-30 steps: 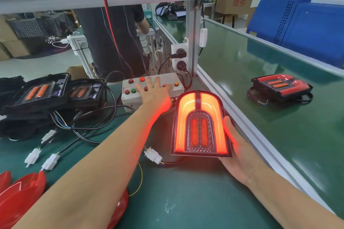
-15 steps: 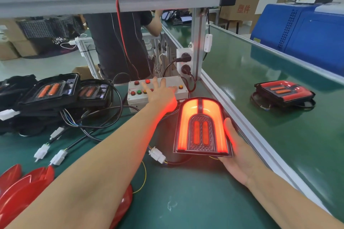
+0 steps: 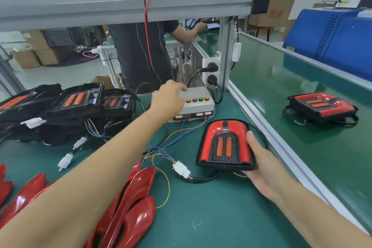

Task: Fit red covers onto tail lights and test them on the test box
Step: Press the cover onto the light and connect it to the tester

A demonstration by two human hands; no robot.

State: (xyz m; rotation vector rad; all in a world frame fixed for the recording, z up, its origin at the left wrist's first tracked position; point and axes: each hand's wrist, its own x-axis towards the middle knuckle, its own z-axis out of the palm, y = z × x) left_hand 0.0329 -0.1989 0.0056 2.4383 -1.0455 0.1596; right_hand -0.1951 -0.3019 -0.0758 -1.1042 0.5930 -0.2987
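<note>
My right hand [image 3: 259, 165] grips a tail light [image 3: 223, 143] by its right edge, thumb along the side. The light wears a red cover and is dark. Its cable runs through a white connector [image 3: 181, 169] towards the white test box [image 3: 199, 104], which has a row of coloured buttons. My left hand [image 3: 168, 97] reaches over the left part of the box, fingers bent down onto its top. Loose red covers [image 3: 136, 203] lie at the near left. Several uncovered black tail lights [image 3: 76, 100] are piled at the far left.
A covered tail light [image 3: 320, 106] lies on the green conveyor to the right, beyond an aluminium rail [image 3: 271, 137]. Someone in dark clothes [image 3: 141, 56] stands behind the bench. A blue machine [image 3: 332, 36] is at the far right. Loose wires and white plugs [image 3: 64, 162] lie left of my arm.
The tail light has gone from glowing red to dark. My left hand has shifted left on the test box, and the view has tilted up and back.
</note>
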